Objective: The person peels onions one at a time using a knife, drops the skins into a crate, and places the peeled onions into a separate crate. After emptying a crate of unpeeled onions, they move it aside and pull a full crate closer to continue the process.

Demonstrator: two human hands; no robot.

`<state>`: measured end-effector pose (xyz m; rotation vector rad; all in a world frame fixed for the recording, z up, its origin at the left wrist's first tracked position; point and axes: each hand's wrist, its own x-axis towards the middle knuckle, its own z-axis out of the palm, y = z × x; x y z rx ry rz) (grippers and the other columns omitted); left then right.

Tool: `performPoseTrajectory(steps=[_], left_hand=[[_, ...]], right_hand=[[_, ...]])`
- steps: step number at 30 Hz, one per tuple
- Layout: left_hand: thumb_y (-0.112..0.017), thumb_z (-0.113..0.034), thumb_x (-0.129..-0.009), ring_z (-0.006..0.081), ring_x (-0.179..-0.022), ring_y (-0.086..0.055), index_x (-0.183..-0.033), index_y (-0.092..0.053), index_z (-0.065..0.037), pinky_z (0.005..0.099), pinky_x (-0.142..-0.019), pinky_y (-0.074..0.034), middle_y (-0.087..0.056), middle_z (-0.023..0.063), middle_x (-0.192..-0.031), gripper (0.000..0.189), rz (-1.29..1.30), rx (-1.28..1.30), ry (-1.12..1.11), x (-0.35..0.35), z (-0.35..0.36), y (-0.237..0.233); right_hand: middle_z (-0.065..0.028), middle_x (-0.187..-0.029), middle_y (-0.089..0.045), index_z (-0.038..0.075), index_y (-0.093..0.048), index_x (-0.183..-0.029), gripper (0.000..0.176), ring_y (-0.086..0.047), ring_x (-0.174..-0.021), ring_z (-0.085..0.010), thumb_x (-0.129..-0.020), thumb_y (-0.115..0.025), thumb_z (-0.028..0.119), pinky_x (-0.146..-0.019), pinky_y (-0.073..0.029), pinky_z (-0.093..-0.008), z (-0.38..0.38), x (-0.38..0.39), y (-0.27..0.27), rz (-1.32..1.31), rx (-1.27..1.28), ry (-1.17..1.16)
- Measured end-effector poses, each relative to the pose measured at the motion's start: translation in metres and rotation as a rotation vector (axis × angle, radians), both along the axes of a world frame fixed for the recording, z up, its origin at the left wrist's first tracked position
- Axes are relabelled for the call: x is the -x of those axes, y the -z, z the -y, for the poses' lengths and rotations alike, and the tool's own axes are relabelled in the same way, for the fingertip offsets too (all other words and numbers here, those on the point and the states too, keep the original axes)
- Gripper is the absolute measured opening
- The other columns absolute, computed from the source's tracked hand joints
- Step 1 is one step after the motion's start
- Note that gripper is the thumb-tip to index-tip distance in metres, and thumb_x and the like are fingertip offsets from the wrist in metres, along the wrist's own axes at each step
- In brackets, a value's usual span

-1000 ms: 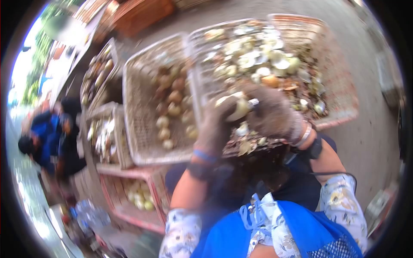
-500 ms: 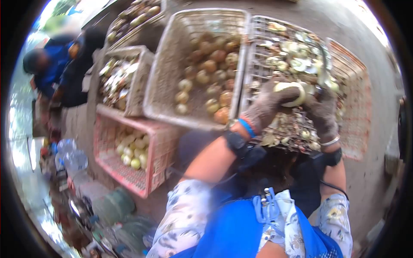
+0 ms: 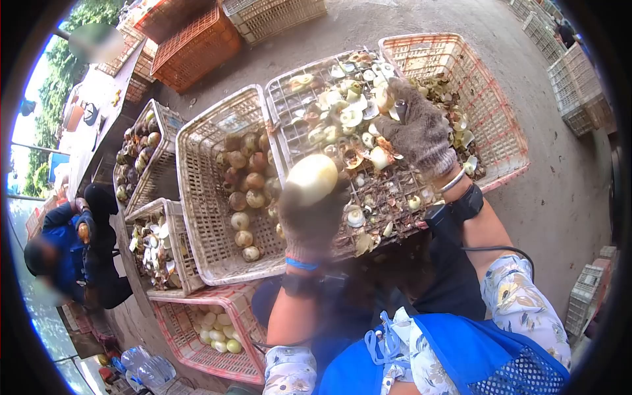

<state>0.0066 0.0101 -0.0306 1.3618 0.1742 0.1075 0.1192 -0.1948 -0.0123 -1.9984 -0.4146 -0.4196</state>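
Observation:
A peeled pale onion (image 3: 313,178) is held in my gloved left hand (image 3: 312,214), above the near left part of the upturned crate (image 3: 284,125) strewn with peels. My gloved right hand (image 3: 421,131) is over the right part of that crate, its fingers curled beside onion scraps (image 3: 355,108); whether it grips a tool or a scrap is hidden. Brown unpeeled onions (image 3: 253,181) lie in the large pale crate (image 3: 191,178) to the left. Peeled onions (image 3: 217,332) rest in the pink crate (image 3: 178,322) at the lower left.
A red-rimmed crate (image 3: 507,125) with peels stands at the right. A small crate of scraps (image 3: 155,247) and another of dark onions (image 3: 139,151) are at the left. Beyond them sits another person (image 3: 62,243) in blue. Orange crates (image 3: 197,49) stand at the back.
The view has swung, showing more crates behind. My hands have moved apart; the left has carried the pale onion away from the right, towards the crate of unpeeled onions.

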Motion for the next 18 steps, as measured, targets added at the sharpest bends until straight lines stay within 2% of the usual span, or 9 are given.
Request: performPoseTrajectory(steps=[2, 3, 4, 5, 7, 9, 11, 12, 18], left_hand=[[-0.068, -0.046, -0.084, 0.0335, -0.1, -0.064, -0.131, -0.051, -0.007, 0.0409, -0.08, -0.055, -0.061, 0.0195, -0.121, 0.063, -0.011, 0.331, 0.096, -0.005, -0.003, -0.002], [-0.067, -0.046, -0.084, 0.0322, -0.104, -0.062, -0.132, -0.05, -0.007, 0.0409, -0.082, -0.055, -0.06, 0.0183, -0.122, 0.064, -0.012, -0.038, 0.05, -0.004, 0.0, -0.001], [-0.067, -0.046, -0.085, 0.031, -0.107, -0.061, -0.133, -0.049, -0.007, 0.0409, -0.083, -0.055, -0.059, 0.017, -0.124, 0.064, -0.011, -0.407, 0.001, -0.004, 0.003, 0.001], [-0.067, -0.046, -0.085, 0.031, -0.107, -0.061, -0.133, -0.049, -0.007, 0.0409, -0.083, -0.055, -0.059, 0.017, -0.124, 0.064, -0.01, -0.41, 0.014, -0.003, 0.004, 0.002], [-0.068, -0.045, -0.084, 0.0283, -0.116, -0.055, -0.133, -0.049, -0.007, 0.0408, -0.092, -0.051, -0.056, 0.0132, -0.128, 0.065, 0.111, -0.56, 0.078, 0.0, 0.008, 0.005], [-0.071, -0.042, -0.082, 0.0266, -0.12, -0.051, -0.136, -0.046, -0.006, 0.0402, -0.099, -0.047, -0.054, 0.0106, -0.129, 0.069, 0.097, -0.325, 0.107, -0.001, 0.014, 0.002], [-0.073, -0.039, -0.08, 0.0269, -0.12, -0.052, -0.139, -0.041, -0.005, 0.0411, -0.103, -0.043, -0.054, 0.0103, -0.129, 0.075, 0.067, 0.484, 0.168, 0.0, 0.014, -0.012], [-0.07, -0.004, -0.079, 0.0211, -0.098, -0.06, -0.122, -0.052, 0.003, 0.0311, -0.085, -0.051, -0.059, 0.0113, -0.114, 0.047, 0.18, 0.119, -0.115, -0.002, 0.03, -0.015], [-0.078, -0.004, -0.069, 0.0215, -0.106, -0.058, -0.124, -0.052, -0.002, 0.0332, -0.091, -0.05, -0.057, 0.0123, -0.118, 0.061, 0.248, -0.051, -0.03, -0.004, 0.016, -0.032]], right_hand=[[-0.0152, -0.114, -0.064, -0.003, -0.052, -0.128, 0.061, -0.061, -0.104, -0.0218, -0.078, -0.08, 0.017, -0.089, -0.051, -0.0326, -0.003, 0.009, -0.025, -0.131, -0.242, -0.152], [-0.0168, -0.119, -0.062, -0.004, -0.049, -0.132, 0.07, -0.059, -0.112, -0.0233, -0.076, -0.083, 0.021, -0.095, -0.049, -0.0335, -0.015, 0.028, -0.037, -0.249, -0.506, -0.325], [-0.016, -0.121, -0.062, -0.005, -0.049, -0.132, 0.07, -0.058, -0.114, -0.0238, -0.076, -0.084, 0.02, -0.098, -0.047, -0.0342, -0.014, 0.039, -0.035, -0.194, -0.196, -0.306], [-0.0173, -0.119, -0.062, -0.003, -0.051, -0.131, 0.068, -0.059, -0.112, -0.0256, -0.075, -0.084, 0.02, -0.096, -0.048, -0.0362, -0.022, 0.055, -0.028, -0.342, -0.519, -0.432], [-0.0194, -0.117, -0.061, 0.0, -0.052, -0.13, 0.064, -0.061, -0.109, -0.0314, -0.077, -0.081, 0.019, -0.093, -0.049, -0.0387, -0.025, 0.062, -0.025, -0.203, -0.216, -0.48], [-0.0202, -0.116, -0.061, 0.0, -0.053, -0.13, 0.062, -0.061, -0.108, -0.0348, -0.077, -0.08, 0.019, -0.093, -0.049, -0.04, -0.021, 0.06, -0.019, -0.072, -0.116, -0.472], [-0.0211, -0.115, -0.06, 0.0, -0.053, -0.13, 0.06, -0.061, -0.106, -0.0382, -0.078, -0.078, 0.018, -0.092, -0.05, -0.0413, -0.022, 0.058, -0.019, 0.067, -0.019, -0.485], [-0.0211, -0.115, -0.06, 0.0, -0.053, -0.129, 0.058, -0.06, -0.106, -0.0398, -0.078, -0.076, 0.017, -0.092, -0.05, -0.0422, -0.02, 0.06, -0.021, 0.069, -0.027, -0.483], [-0.0203, -0.109, -0.064, 0.0, -0.057, -0.125, 0.048, -0.066, -0.095, -0.027, -0.078, -0.065, 0.002, -0.081, -0.053, -0.034, -0.02, 0.067, -0.021, -0.134, -0.223, -0.48]])
